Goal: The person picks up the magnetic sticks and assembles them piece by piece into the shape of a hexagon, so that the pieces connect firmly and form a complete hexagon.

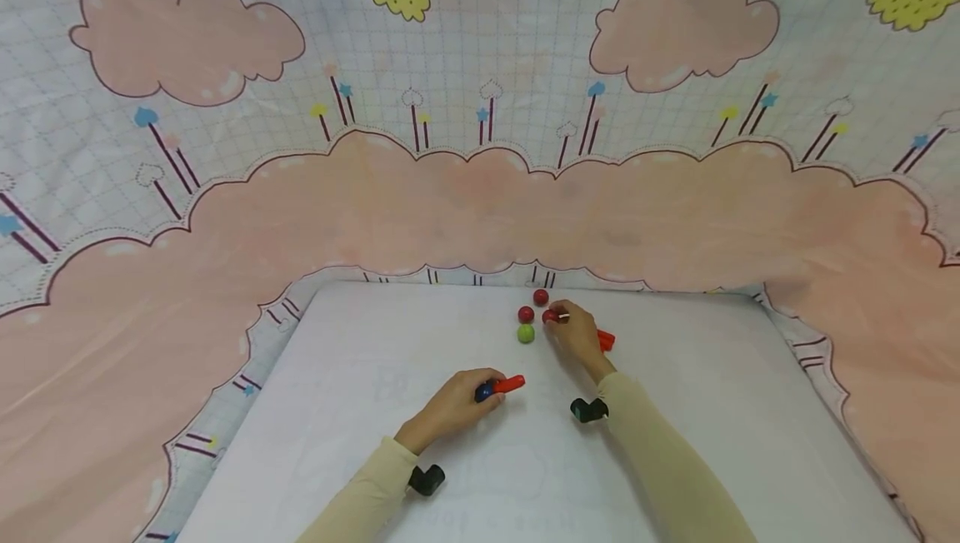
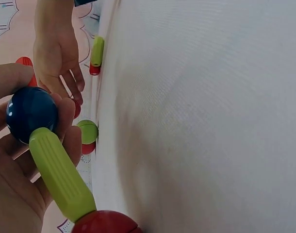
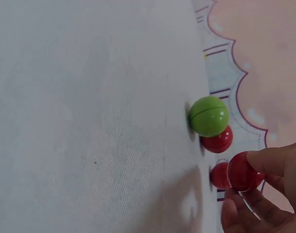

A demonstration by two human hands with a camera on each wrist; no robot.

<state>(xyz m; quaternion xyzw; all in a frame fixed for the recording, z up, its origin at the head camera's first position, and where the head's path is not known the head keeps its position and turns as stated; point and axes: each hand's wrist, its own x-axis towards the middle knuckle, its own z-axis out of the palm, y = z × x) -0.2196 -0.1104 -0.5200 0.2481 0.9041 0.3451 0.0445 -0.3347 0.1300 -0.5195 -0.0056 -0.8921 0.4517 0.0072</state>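
My left hand (image 1: 459, 400) grips a joined toy piece above the white tabletop. Its blue ball (image 2: 31, 115) sits between the thumb and fingers, and from it a green rod (image 2: 61, 175) runs to a red ball (image 2: 107, 222). A red rod (image 1: 510, 384) also sticks out from the blue ball in the head view. Farther forward, my right hand (image 1: 576, 335) pinches a single red ball (image 3: 241, 171) between thumb and fingers. Beside that hand are a green ball (image 1: 526, 333) and two red balls, one nearer (image 1: 526, 314) and one farther back (image 1: 541, 297).
Red rods (image 1: 606, 341) lie just right of my right hand, and the left wrist view also shows a green rod (image 2: 97, 51) there. The white table (image 1: 390, 326) ends at the back against a patterned cloth (image 1: 480, 210).
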